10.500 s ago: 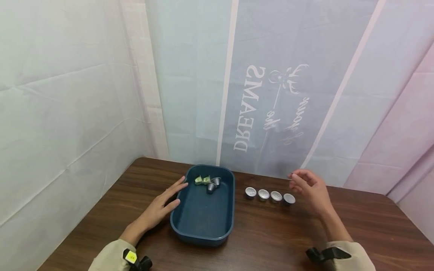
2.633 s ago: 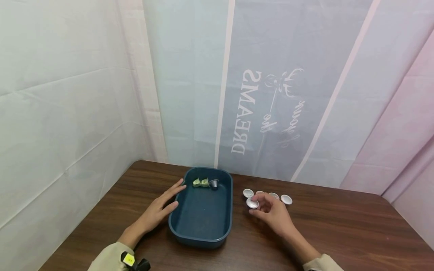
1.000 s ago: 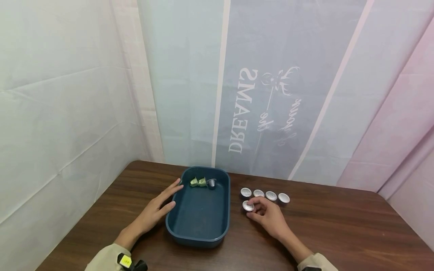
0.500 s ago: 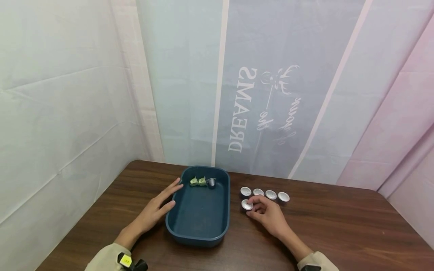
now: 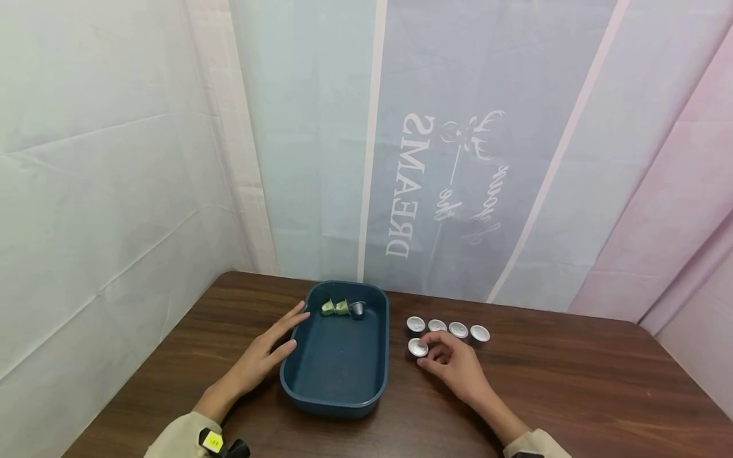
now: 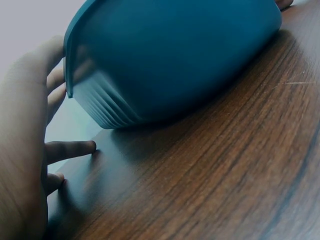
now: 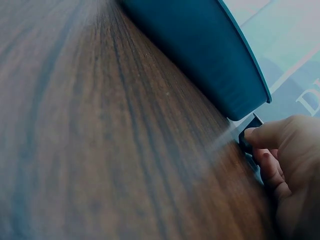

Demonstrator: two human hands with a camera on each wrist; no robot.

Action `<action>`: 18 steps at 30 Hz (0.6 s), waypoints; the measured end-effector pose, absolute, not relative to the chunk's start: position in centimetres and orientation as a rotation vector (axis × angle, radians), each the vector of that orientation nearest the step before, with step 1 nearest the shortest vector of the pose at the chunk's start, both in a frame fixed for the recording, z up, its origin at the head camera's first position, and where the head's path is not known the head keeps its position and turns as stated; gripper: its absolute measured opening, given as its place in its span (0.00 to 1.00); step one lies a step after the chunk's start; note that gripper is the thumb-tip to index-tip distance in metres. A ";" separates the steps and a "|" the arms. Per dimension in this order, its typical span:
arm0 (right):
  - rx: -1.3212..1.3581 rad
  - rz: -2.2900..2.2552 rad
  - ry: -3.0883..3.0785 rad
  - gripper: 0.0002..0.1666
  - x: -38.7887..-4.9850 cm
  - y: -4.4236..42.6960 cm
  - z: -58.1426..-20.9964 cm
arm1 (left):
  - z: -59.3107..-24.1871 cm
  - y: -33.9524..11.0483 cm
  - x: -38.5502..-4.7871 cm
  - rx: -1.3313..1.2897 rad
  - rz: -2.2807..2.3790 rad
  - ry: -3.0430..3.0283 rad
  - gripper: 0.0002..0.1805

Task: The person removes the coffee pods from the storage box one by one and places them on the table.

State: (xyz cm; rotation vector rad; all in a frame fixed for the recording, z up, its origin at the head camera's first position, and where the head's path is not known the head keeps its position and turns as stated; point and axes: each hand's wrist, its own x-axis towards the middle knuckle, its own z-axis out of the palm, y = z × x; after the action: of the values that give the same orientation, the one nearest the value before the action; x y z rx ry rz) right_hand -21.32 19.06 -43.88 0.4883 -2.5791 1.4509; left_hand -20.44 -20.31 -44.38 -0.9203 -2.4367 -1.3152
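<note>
One desk (image 5: pixel 550 381), one blue basin (image 5: pixel 342 369). Inside the basin, toward twelve o'clock: two green capsules (image 5: pixel 342 308) and one grey capsule (image 5: pixel 357 310). Outside, toward three o'clock: five silver-lidded capsules (image 5: pixel 458 330), four in one row, one at eight o'clock from it.

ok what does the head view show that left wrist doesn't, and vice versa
Head only: two green capsules and one grey capsule inside the blue bin, plus white lettering on the backdrop. Left wrist only: ribs on the bin's outer wall, and two lower fingers down at the table. Both: the left hand at the rim, the bin, the table.
</note>
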 end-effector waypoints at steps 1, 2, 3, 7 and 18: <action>0.488 1.453 -2.577 0.20 -21.3 19.1 -43.9 | -44.4 -20.3 -20.5 -0.922 -1.316 -2.436 0.29; 0.485 1.456 -2.576 0.20 -21.2 19.1 -43.9 | -44.4 -20.3 -20.5 -0.923 -1.318 -2.436 0.29; 0.485 1.459 -2.575 0.20 -21.2 19.1 -43.9 | -44.4 -20.3 -20.5 -0.925 -1.321 -2.436 0.29; 0.484 1.472 -2.569 0.20 -21.0 19.2 -43.8 | -44.2 -20.2 -20.3 -0.927 -1.327 -2.435 0.28; 0.479 1.431 -2.520 0.21 -20.3 19.8 -44.1 | -44.2 -20.2 -20.3 -0.929 -1.319 -2.430 0.29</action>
State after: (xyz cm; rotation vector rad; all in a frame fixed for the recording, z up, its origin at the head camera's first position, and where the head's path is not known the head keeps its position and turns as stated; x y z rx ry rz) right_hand -20.27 19.76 -44.09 0.4786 -2.5203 1.4314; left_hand -20.34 -20.23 -44.18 -0.9292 -2.4300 -1.3185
